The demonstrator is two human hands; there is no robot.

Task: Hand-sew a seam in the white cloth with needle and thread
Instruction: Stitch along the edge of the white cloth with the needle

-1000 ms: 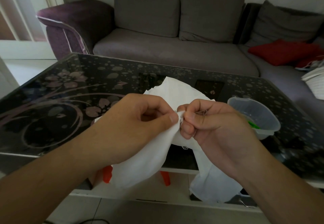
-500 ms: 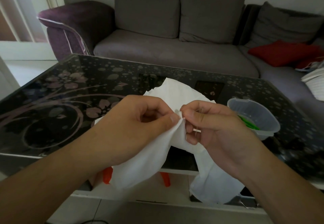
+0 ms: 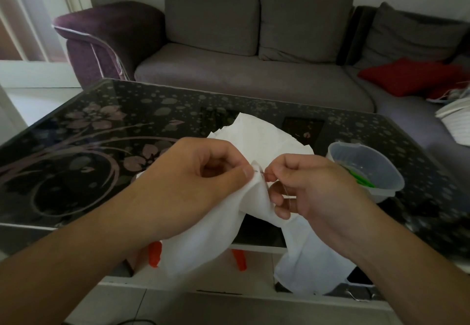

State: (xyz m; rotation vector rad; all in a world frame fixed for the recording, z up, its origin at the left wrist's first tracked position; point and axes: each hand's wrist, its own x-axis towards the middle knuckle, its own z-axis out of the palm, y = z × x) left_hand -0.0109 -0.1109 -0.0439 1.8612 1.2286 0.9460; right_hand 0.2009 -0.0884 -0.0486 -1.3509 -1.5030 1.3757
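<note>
Mid-stitch, by the look of it: left hand (image 3: 193,184) pinches a raised fold of the white cloth (image 3: 211,235) betw. thumb and forefinger, right hand (image 3: 312,192) pinches the needle (image 3: 263,174) just beside that fold, tip at or in the cloth edge – can't tell how far through. Thread (image 3: 286,189) shows only faintly, running down past the right fingers. Cloth is held up over the near edge of the glass table (image 3: 76,146), part lying on the top behind the hands, rest hanging down in front. Next move prob. calls for pushing the needle through the fold, then re-gripping the tip side and drawing the thread taut w/o puckering – left pinch must hold the layers aligned. Around: clear plastic tub (image 3: 366,172) w/ smthg green inside, just right of the right hand, near enough to snag a long pull; grey sofa (image 3: 229,77) behind, red cushion (image 3: 407,75) on it, well apart. Orange bits under the table, unclear what.
</note>
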